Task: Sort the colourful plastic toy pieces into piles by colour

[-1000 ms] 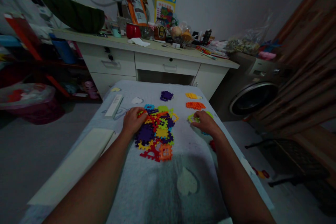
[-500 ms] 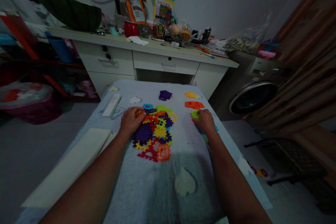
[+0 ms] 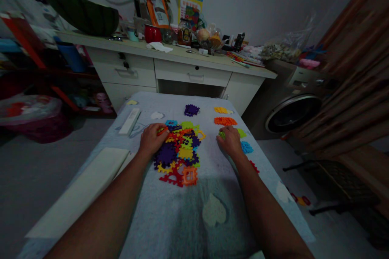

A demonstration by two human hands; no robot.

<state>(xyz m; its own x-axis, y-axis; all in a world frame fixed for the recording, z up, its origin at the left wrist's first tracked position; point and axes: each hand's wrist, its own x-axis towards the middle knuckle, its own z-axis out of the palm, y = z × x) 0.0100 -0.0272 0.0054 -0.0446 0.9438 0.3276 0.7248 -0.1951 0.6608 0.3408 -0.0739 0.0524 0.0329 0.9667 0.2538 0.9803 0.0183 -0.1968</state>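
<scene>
A jumbled pile of colourful notched plastic building pieces (image 3: 165, 154) lies on the cloth-covered table. At its upper left edge is my left hand (image 3: 150, 141), fingers closed on an orange-red building piece (image 3: 162, 130). Across a gap to the right, my right hand (image 3: 230, 141) is closed with a green building piece (image 3: 222, 134) at its fingertips. Just beside that hand lie more green pieces (image 3: 242, 132), a blue group (image 3: 246, 147) and a partly hidden red group (image 3: 254, 166). Beyond it are orange pieces (image 3: 225, 121), yellow pieces (image 3: 221, 110) and purple pieces (image 3: 191, 110).
Two long white boxes (image 3: 82, 190) (image 3: 130, 122) lie along the table's left side. Behind the table stands a white cabinet (image 3: 182, 68) holding a watermelon piece (image 3: 82, 12), a red pot (image 3: 152, 33) and jars. A washing machine (image 3: 285, 101) stands at the right.
My right hand has shifted left with the green piece, uncovering the green, blue and red groups beside it. My left hand has stayed in place.
</scene>
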